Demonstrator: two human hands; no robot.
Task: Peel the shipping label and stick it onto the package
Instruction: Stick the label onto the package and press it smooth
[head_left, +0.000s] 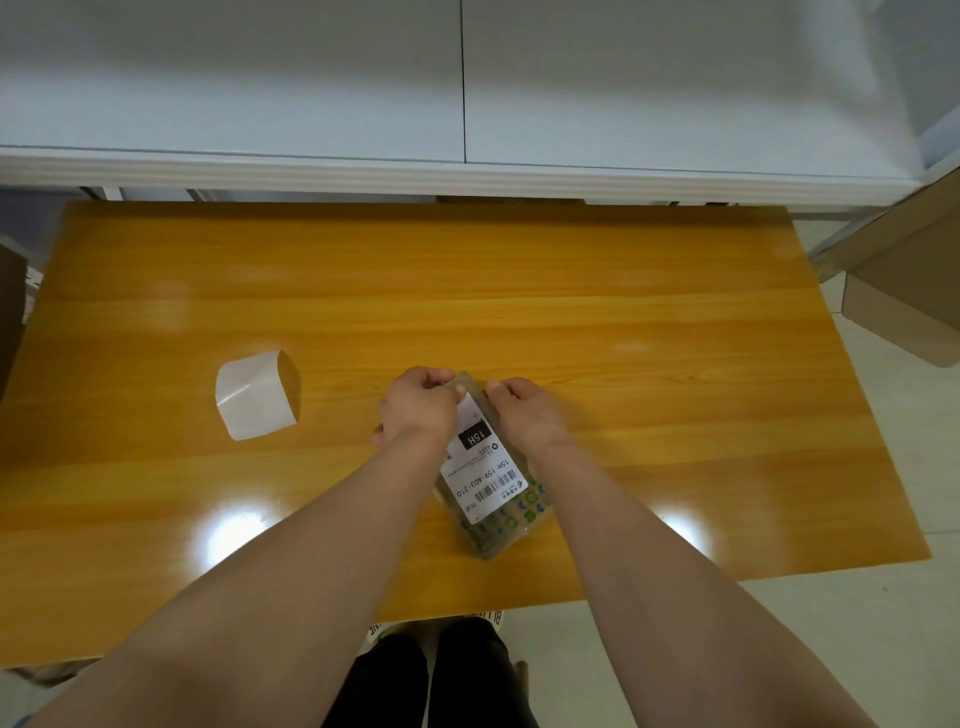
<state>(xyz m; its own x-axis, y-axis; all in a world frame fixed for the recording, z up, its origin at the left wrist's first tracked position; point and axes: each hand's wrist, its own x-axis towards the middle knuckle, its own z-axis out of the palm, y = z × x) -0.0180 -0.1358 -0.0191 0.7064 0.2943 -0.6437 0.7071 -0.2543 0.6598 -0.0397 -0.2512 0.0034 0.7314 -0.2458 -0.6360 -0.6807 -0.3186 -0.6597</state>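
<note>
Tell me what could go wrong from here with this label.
The package looks like a soft, glossy bag, so the shipping label may wrinkle or trap bubbles as the left hand and right hand grip the package's far end. The label's left edge hides under the forearm and may overhang the package.
</note>
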